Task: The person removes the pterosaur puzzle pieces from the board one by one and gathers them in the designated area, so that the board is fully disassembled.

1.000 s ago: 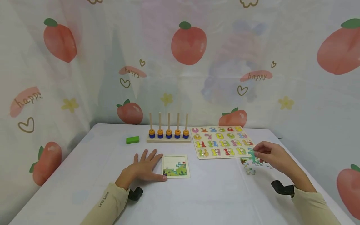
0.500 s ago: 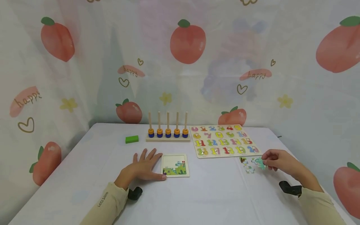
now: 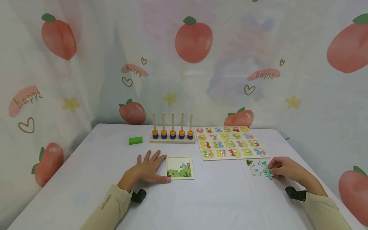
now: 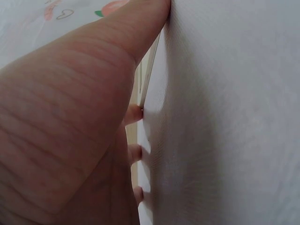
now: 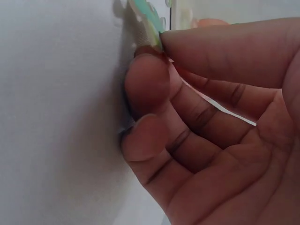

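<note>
My left hand [image 3: 147, 171] rests on the table with fingers spread. Its thumb tip and a fingertip touch the left edge of a small square puzzle frame [image 3: 193, 172], part-filled with green and teal jigsaw pieces along its bottom and right. Over at the right, my right hand [image 3: 287, 169] pinches a teal jigsaw piece [image 5: 150, 21] between thumb and finger, tilted close to the tabletop in the right wrist view. Several loose jigsaw pieces [image 3: 256, 172] lie just left of that hand. The left wrist view shows mostly the palm [image 4: 70, 112], which hides nearly all of the frame.
A number board [image 3: 232, 157] with colourful digits lies behind the loose pieces. At the back stands a wooden rack [image 3: 172, 141] of upright pegs with orange and blue beads. A green block [image 3: 135, 140] sits left of it. Peach-printed cloth [image 3: 192, 80] hangs behind the table.
My right hand has moved right and toward me with the teal piece, away from the number board's corner, uncovering the number 20. My left hand stays at the frame.
</note>
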Demonstrator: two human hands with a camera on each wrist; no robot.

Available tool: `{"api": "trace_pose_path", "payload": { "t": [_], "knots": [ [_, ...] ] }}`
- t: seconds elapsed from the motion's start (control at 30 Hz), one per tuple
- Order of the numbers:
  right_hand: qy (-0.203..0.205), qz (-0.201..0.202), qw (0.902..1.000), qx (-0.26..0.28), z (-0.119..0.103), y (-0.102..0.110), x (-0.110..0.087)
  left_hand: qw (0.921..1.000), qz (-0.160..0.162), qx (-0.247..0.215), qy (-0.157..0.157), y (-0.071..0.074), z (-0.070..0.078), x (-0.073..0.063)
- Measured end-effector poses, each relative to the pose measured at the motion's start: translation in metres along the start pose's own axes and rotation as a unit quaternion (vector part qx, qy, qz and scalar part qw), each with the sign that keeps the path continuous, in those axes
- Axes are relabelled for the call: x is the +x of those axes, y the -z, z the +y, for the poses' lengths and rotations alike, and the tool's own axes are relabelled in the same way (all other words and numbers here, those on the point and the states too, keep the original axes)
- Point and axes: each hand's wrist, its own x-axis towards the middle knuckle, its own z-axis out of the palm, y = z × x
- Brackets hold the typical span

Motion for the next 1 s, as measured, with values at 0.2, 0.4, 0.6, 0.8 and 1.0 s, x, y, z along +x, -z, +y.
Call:
{"api": "trace_pose_path", "payload": {
  "t": [0.2, 0.4, 0.6, 0.8, 1.0],
  "knots": [
    [-0.004, 0.005, 0.9997, -0.023, 0.001, -0.002, 0.001, 1.0000, 0.002, 0.005, 0.001, -0.002, -0.002, 0.002],
    [-0.014, 0.014, 0.9991, -0.036, 0.003, -0.004, 0.003, 1.0000, -0.001, -0.002, 0.000, -0.005, -0.005, 0.005],
    [-0.007, 0.033, 0.9977, -0.059, -0.006, -0.005, 0.004, 1.0000, 0.009, 0.003, 0.001, -0.009, -0.008, 0.010],
    [0.017, 0.051, 0.9955, -0.078, -0.030, -0.008, 0.008, 1.0000, 0.000, 0.006, 0.003, -0.003, -0.003, 0.005],
    [0.069, 0.043, 0.9946, -0.064, -0.062, -0.021, 0.013, 0.9999, 0.003, 0.013, 0.009, -0.002, -0.001, 0.003]
  ]
}}
